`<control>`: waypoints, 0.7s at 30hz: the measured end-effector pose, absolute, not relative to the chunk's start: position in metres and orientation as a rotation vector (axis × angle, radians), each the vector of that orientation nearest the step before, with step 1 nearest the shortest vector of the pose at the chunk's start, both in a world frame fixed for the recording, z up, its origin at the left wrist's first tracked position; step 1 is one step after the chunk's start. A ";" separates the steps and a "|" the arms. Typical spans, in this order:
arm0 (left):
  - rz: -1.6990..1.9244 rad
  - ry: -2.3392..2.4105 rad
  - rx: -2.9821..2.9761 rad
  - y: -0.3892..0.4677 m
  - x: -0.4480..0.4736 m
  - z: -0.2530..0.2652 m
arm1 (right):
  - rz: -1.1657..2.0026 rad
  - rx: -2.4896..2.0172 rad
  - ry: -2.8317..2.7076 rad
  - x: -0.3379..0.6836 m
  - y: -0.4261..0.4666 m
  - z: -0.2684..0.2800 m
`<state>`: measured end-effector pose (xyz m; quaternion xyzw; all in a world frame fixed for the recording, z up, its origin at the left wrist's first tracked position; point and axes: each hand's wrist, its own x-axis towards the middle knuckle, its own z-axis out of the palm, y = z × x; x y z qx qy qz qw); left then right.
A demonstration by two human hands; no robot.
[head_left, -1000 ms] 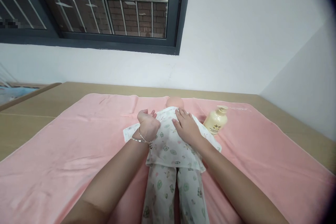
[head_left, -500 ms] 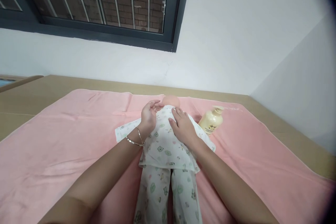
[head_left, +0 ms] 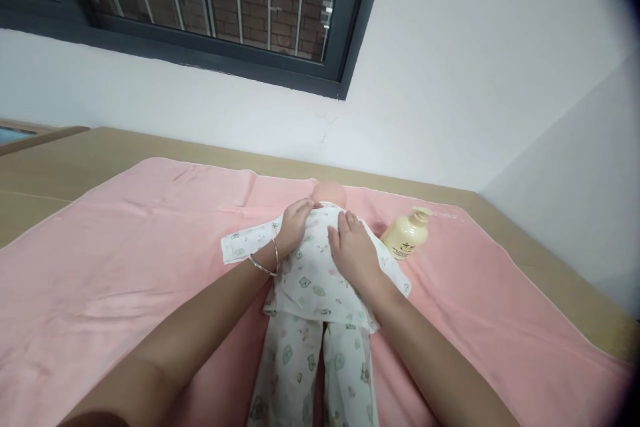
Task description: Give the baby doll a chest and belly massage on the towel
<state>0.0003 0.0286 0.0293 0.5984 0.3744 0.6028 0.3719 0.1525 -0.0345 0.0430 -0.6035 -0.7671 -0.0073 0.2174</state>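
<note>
A baby doll lies on a pink cloth (head_left: 165,267), its bare round head (head_left: 330,193) at the far end. It is dressed in a white printed top (head_left: 313,280) and matching trousers (head_left: 345,373). My left hand (head_left: 294,225), with a bangle at the wrist, rests at the left shoulder of the top near the neck, fingers stretched toward the head. Flat on the right side of the chest lies my right hand (head_left: 355,247), fingers extended. The left sleeve (head_left: 245,245) is spread out sideways. Whether my fingertips grip any fabric is not visible.
A pale yellow pump bottle (head_left: 407,233) stands on the cloth to the right of the doll's shoulder. Beyond the cloth shows the tan surface (head_left: 120,147), meeting a white wall (head_left: 425,80). A dark-framed window (head_left: 330,80) with bars is above.
My left hand has turned from palm partly up to palm down onto the top's shoulder. My right hand has shifted slightly right, still flat on the chest. The view has tilted a little.
</note>
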 end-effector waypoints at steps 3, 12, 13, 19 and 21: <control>1.553 0.956 1.485 0.028 0.001 0.028 | -0.082 -1.448 -2.360 0.137 -0.058 0.045; 1.551 0.918 1.291 0.028 0.003 0.038 | 0.072 -1.586 -2.223 0.155 -0.027 0.046; 1.524 0.926 1.295 0.028 0.002 0.040 | 0.046 -1.615 -2.213 0.153 -0.031 0.046; 1.251 0.807 1.143 0.028 -0.015 0.068 | -0.003 -1.409 -2.410 0.138 -0.060 0.053; 1.144 0.629 1.000 0.027 -0.023 0.078 | 0.030 -1.355 -2.402 0.144 -0.053 0.054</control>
